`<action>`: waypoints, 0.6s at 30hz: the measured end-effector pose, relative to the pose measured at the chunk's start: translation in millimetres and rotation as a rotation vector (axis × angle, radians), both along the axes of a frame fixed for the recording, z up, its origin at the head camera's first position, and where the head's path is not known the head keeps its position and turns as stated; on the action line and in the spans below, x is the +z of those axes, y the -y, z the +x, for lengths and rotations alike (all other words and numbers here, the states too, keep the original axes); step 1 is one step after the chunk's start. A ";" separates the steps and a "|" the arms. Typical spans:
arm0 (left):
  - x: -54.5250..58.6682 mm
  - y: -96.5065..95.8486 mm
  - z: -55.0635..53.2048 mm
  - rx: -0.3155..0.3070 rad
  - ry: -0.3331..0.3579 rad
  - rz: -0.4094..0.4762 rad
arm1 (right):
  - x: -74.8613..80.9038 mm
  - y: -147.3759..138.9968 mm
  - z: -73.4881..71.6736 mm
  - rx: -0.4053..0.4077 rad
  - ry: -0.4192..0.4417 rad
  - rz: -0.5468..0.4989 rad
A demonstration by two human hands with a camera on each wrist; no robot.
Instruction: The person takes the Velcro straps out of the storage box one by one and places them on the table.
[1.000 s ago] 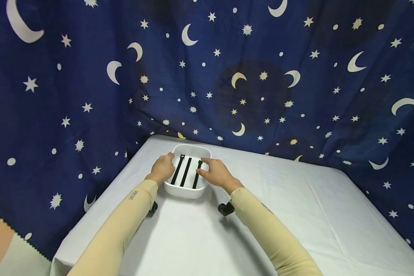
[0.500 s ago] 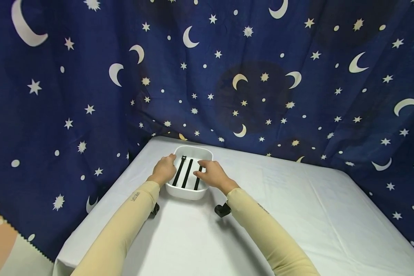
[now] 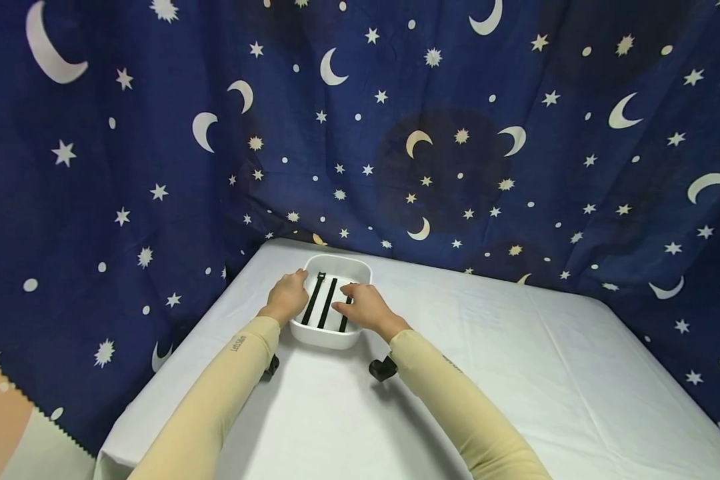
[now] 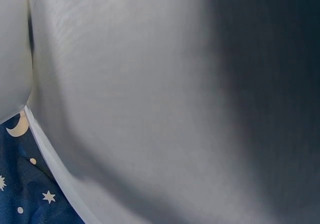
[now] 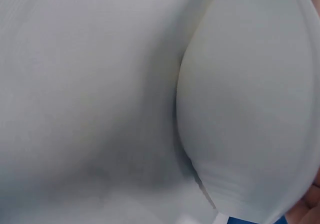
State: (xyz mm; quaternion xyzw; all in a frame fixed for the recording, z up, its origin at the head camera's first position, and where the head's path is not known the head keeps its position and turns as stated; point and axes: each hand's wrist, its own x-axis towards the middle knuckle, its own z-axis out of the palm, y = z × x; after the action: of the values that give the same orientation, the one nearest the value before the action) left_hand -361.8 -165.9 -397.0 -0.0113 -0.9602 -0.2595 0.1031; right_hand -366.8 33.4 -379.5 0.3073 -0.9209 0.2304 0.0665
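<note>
A white plastic tub (image 3: 325, 340) stands on the table, with three black straps lying lengthwise inside. The left strap (image 3: 313, 300) shows a small buckle at its far end; the middle strap (image 3: 327, 303) is plain. My left hand (image 3: 287, 297) grips the tub's left rim, fingers over the edge. Above the right strap (image 3: 344, 323) and the right rim, my right hand (image 3: 367, 308) reaches in with thumb and fingers apart, hiding that strap's far end. The right wrist view is mostly tub wall (image 5: 245, 103), with fingers (image 5: 309, 211) at its right edge.
A white cloth covers the table (image 3: 486, 347). Behind and to the left hangs a dark blue curtain (image 3: 360, 147) with moons and stars. Black wrist mounts (image 3: 384, 368) sit under both sleeves. The left wrist view shows mainly tablecloth (image 4: 135, 98) and shadow.
My right hand has shifted left and slightly nearer over the tub, covering the far end of the right strap. The left hand stays on the rim. The head view has tilted slightly.
</note>
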 end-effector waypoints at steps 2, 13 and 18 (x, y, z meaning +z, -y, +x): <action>0.2 -0.2 -0.2 0.005 0.000 0.000 | -0.5 1.2 -0.4 -0.006 0.008 0.005; -3.7 -4.8 -0.8 0.023 0.004 0.010 | -7.1 8.3 3.7 0.034 -0.015 0.000; -1.0 -3.3 -0.4 0.028 0.001 0.004 | -7.0 15.0 2.5 -0.002 0.010 0.007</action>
State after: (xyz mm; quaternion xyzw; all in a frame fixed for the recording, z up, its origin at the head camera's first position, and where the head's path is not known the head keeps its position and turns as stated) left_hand -362.2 -162.6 -398.0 0.0022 -0.9597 -0.2600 0.1063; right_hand -364.3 18.4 -386.5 0.3055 -0.9223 0.2287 0.0610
